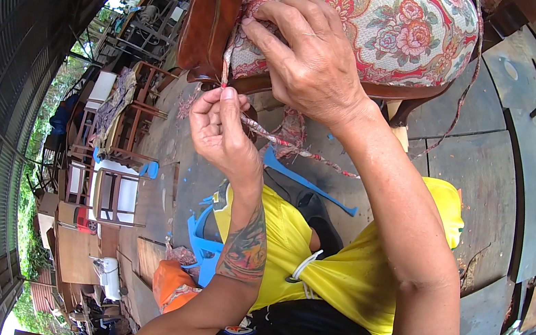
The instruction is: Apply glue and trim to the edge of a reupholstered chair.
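A chair seat covered in red and cream floral fabric (366,23) fills the top of the head view, edged by a polished dark brown wooden frame (209,13). A thin patterned fabric cord (226,64) runs down along the join between seat and wood. My left hand (225,126) pinches this cord between thumb and fingers just below the corner, and its loose length trails off to the right. My right hand (308,59) is bent over the seat edge, its fingertips closed at the cord higher up the join. Its thumb is mostly hidden.
Another strand of cord (463,93) hangs past the seat's right side to the floor. Below my hands lies a flat blue strip (307,182), with a blue plastic piece (202,244) and an orange bag (173,285) beside my legs. Wooden chair frames (115,193) stand at left.
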The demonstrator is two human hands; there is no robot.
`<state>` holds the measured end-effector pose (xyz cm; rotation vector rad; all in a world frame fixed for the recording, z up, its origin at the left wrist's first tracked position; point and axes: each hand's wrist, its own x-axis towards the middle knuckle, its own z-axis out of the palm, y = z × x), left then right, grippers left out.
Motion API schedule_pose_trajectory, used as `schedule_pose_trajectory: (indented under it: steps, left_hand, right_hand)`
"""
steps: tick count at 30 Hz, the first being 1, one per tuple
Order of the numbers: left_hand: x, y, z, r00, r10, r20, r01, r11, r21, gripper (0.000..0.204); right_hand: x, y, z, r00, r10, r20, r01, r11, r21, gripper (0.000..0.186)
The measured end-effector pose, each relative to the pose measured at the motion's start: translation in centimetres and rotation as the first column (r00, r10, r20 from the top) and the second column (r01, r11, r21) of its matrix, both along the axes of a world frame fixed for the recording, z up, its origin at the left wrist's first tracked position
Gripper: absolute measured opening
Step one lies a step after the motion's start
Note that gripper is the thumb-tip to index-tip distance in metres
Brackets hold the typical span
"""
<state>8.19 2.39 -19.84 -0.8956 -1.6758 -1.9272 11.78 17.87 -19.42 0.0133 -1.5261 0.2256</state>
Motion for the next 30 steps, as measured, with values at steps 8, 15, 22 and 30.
schedule_pose_trajectory:
  steps: [8,15,22,30]
  left_hand:
    - [1.8,1.5,-1.0,0.997,-0.03,-0.075,0.029,1.0,-0.012,0.018]
    - [2.4,3.4,-0.9,0.992,-0.124,0.031,0.125,0.992,-0.005,0.038]
    - [2.2,4.3,-0.8,0.982,-0.023,-0.188,-0.006,0.988,-0.153,0.036]
    - [1.4,3.8,-0.8,0.985,-0.065,-0.162,0.041,0.988,-0.146,0.036]
  right_hand:
    - [0.3,0.1,0.3,1.0,-0.013,-0.021,0.013,1.0,0.025,0.033]
    - [0.6,0.5,0.6,0.998,0.033,-0.049,-0.031,0.999,0.04,0.033]
    - [0.5,0.4,0.8,0.992,0.109,-0.061,-0.108,0.994,0.018,0.028]
    - [0.4,0.0,0.9,0.992,0.104,-0.067,-0.106,0.994,-0.022,0.024]
